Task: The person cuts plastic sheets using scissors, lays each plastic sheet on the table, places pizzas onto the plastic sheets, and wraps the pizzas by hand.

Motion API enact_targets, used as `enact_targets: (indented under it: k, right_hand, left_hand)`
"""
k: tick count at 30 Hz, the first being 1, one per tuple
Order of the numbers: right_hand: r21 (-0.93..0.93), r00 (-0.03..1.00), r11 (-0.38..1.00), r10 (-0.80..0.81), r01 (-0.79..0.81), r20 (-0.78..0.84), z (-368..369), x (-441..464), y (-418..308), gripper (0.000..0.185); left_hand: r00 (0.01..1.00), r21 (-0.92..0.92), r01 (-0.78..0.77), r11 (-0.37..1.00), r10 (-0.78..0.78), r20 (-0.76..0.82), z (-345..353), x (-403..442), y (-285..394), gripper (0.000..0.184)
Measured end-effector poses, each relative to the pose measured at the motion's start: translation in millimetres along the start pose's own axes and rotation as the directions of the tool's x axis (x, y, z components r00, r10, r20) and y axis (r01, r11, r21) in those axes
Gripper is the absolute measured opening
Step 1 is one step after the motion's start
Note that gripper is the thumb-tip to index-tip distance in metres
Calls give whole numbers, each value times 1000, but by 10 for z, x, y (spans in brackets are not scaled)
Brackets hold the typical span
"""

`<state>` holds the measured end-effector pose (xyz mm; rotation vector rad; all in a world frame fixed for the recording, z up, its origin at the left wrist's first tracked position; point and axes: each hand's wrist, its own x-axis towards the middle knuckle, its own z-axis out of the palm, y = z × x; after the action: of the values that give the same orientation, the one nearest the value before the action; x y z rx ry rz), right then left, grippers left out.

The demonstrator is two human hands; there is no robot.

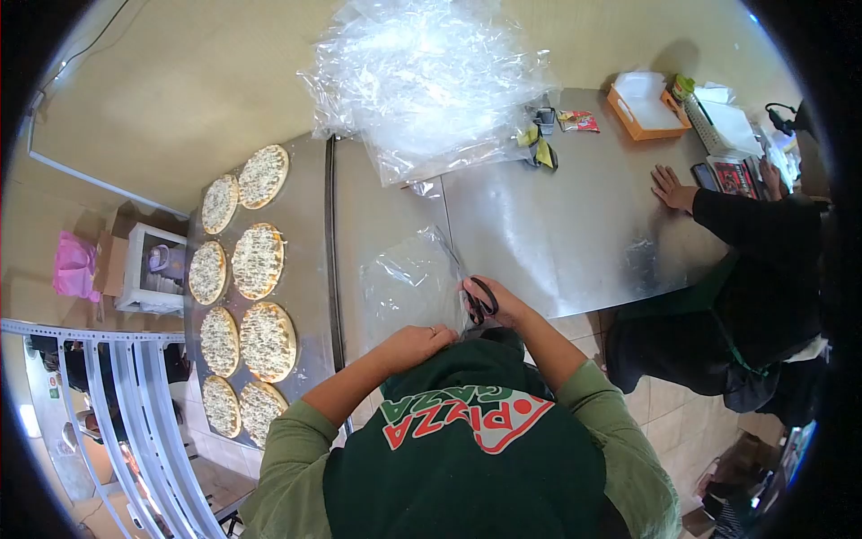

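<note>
Scissors (477, 312) in right hand (505, 305), fingers closed around the handles, blades along the right edge of one clear plastic sheet (404, 278). Left hand (417, 346) at sheet's near edge; cannot tell whether its grip pinches. Beyond: one heap of clear plastic (431, 81). Right: one orange tray (660, 134), co-worker's hand (672, 189) on metal tabletop (575, 225). Left: eight topped pizzas (259, 260). Beige wall (224, 90), tiled floor (664, 413).
</note>
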<state>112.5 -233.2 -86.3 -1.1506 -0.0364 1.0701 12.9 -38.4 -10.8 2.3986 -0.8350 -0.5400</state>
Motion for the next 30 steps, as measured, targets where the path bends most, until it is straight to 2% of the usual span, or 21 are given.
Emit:
enact_targets:
  k: [3, 6, 8, 9, 10, 11, 12, 13, 14, 15, 18, 21, 24, 27, 29, 30]
  right_hand:
    - [-77, 999, 997, -34, 31, -34, -92, -19, -62, 38]
    - [-187, 997, 982, -42, 28, -69, -305, -76, -146, 35]
    - [-275, 993, 961, -46, 15, -108, -574, -83, -161, 39]
    - [-283, 972, 955, -146, 90, -183, -697, -95, -197, 43]
    - [-296, 936, 941, -243, 164, -255, -826, -98, -247, 46]
    - [-314, 885, 920, -336, 235, -323, -962, -105, -305, 50]
    - [-374, 847, 908, -342, 186, -408, -1090, -119, -418, 61]
    - [-472, 822, 874, -348, 111, -451, -1154, -107, -570, 64]
    - [-559, 795, 829, -358, 29, -490, -1215, -86, -746, 66]
    - [-632, 767, 773, -370, -59, -524, -1281, -42, -892, 68]
    - [-797, 769, 599, -475, -72, -427, -1599, 505, -1024, 73]
    - [-877, 751, 470, -543, -99, -376, -1612, 894, -1234, 71]
    - [-863, 729, 481, -534, -155, -429, -1646, 1230, -1423, 54]
    - [-908, 696, 396, -690, 134, -198, -1783, 1437, -1533, 49]
    - [-789, 712, 567, -653, 237, -256, -1472, 1064, -1593, 41]
    - [-713, 724, 643, -629, 278, -284, -1260, 825, -1606, 37]
  left_hand:
    - [998, -43, 55, 998, -56, -19, -79, 33, 102, 19]
    - [968, -39, 241, 970, -243, -58, -43, 82, 76, 16]
    - [907, -122, 286, 950, -310, -286, -50, 62, 5, 18]
    - [855, -168, 296, 940, -340, -392, -78, 62, -16, 19]
    - [784, -176, 218, 960, -280, -554, -103, 88, -30, 17]
    - [753, -238, 270, 933, -359, -552, -131, 98, -27, 17]
    - [717, -299, 320, 899, -436, -544, -177, 103, 7, 16]
    - [676, -357, 368, 858, -511, -531, -197, 117, 34, 16]
    - [651, -354, 318, 880, -474, -593, -159, 146, 17, 15]
    - [646, -367, 326, 871, -488, -587, -163, 187, 39, 15]
    - [617, -396, 360, 845, -534, -578, -208, 309, 162, 15]
    - [578, -410, 388, 825, -565, -589, -255, 448, 257, 14]
    - [530, -433, 386, 815, -580, -619, -231, 544, 296, 14]
    - [445, -493, 354, 795, -607, -659, -233, 633, 239, 14]
    - [363, -599, 309, 739, -674, -644, -174, 640, 87, 15]
    - [326, -723, 180, 667, -734, -596, -235, 666, 127, 15]
